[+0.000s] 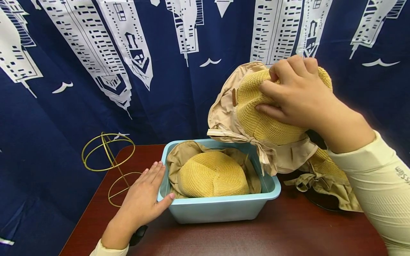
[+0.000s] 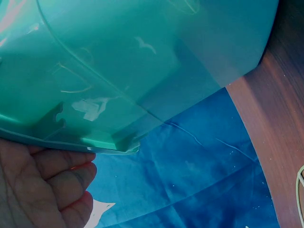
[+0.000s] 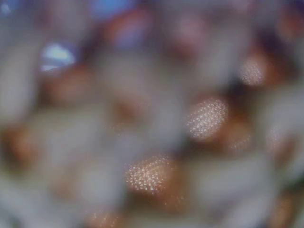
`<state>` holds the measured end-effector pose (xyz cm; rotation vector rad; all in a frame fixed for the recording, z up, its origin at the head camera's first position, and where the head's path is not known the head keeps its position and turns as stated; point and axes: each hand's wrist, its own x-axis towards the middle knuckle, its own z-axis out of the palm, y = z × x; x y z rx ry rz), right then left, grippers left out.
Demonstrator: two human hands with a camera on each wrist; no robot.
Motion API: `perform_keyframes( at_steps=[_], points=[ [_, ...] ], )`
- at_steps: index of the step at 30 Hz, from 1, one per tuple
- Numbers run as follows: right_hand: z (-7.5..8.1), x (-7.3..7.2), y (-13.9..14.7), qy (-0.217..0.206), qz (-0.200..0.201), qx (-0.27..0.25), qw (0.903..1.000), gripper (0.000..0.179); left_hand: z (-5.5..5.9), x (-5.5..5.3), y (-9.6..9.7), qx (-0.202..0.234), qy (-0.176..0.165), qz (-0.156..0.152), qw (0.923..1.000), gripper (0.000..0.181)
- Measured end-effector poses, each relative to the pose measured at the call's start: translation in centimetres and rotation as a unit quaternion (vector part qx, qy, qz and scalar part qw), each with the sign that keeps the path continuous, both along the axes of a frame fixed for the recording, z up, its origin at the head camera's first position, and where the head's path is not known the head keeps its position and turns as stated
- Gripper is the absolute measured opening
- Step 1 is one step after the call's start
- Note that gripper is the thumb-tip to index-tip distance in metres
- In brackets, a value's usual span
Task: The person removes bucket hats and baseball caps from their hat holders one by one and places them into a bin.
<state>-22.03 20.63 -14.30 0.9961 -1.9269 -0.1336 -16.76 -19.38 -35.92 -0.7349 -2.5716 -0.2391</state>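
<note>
My right hand (image 1: 298,92) pinches a yellow knitted sun hat (image 1: 256,103) by its crown and holds it up over the right side of the blue bin. Its beige cloth brim (image 1: 224,96) hangs down with a tied bow, and a small brown tag shows on the knit. Inside the blue bin (image 1: 221,209) lies another yellow knitted hat (image 1: 214,174), crown up, its tan brim folded against the walls. My left hand (image 1: 142,197) rests against the bin's left rim, fingers straight, thumb at the front corner. The right wrist view is too blurred to make out.
A gold wire stand (image 1: 110,156) is on the dark red table (image 1: 224,238), left of the bin. Partly behind my right forearm, another yellow hat (image 1: 333,181) with a tan bow sits on the right. A navy printed curtain (image 1: 179,103) hangs behind the table.
</note>
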Motion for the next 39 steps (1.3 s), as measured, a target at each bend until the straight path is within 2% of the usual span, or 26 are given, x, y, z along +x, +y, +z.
perform_keyframes(
  at_steps=[5,14,28,39],
  points=[
    [-0.3,-0.3,-2.0,0.008,0.009,0.017,0.9998,0.046,0.1,-0.1,0.1,0.003,0.004,-0.006,1.0000,0.079],
    [-2.1,-1.0,-5.7,0.022,0.055,0.024,0.9980,0.036,-0.1,-0.3,0.3,0.002,0.002,-0.008,1.0000,0.080],
    [-6.9,-1.2,-9.1,-0.001,0.063,0.109,0.9921,0.039,-0.1,-0.2,0.1,0.002,-0.009,0.002,1.0000,0.081],
    [-8.5,-1.0,-11.6,-0.024,0.138,0.122,0.9826,0.033,-0.1,-0.1,0.0,-0.001,-0.026,0.013,0.9996,0.084]
  ],
)
